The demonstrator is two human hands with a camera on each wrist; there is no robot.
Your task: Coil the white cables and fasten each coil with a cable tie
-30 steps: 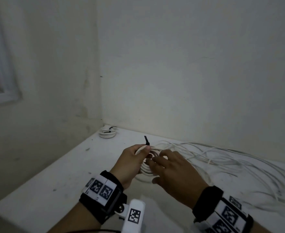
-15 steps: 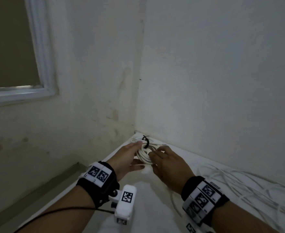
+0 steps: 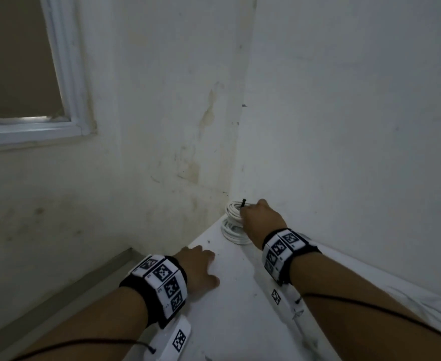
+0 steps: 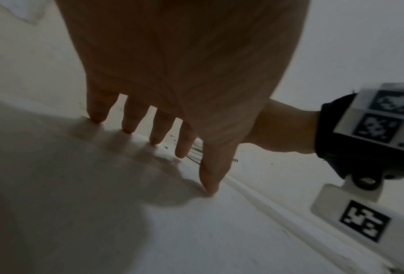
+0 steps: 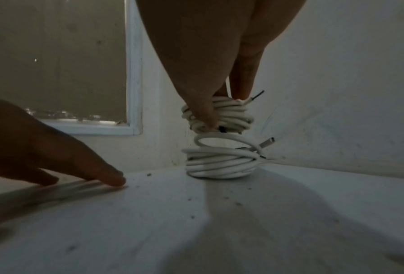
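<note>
In the far corner of the white table [image 3: 240, 303] my right hand [image 3: 259, 217] pinches a tied white cable coil [image 3: 233, 208] [image 5: 229, 115] between thumb and fingers. A black cable tie [image 3: 243, 202] sticks up from this coil. It hangs just above, maybe touching, a second white coil [image 3: 231, 231] [image 5: 219, 163] that lies on the table in the corner. My left hand [image 3: 201, 267] [image 4: 172, 129] rests near the table's left edge, its straight fingers [image 4: 97, 113] touching the surface, holding nothing.
Two white walls meet right behind the coils. A window [image 3: 19, 74] is in the left wall. Below the table's left edge runs a grey ledge [image 3: 84, 287]. Loose white cable [image 4: 278, 213] lies along the table on the right.
My right hand has carried the tied coil into the corner above the other coil. My left hand has let go of it and dropped to the table's left edge.
</note>
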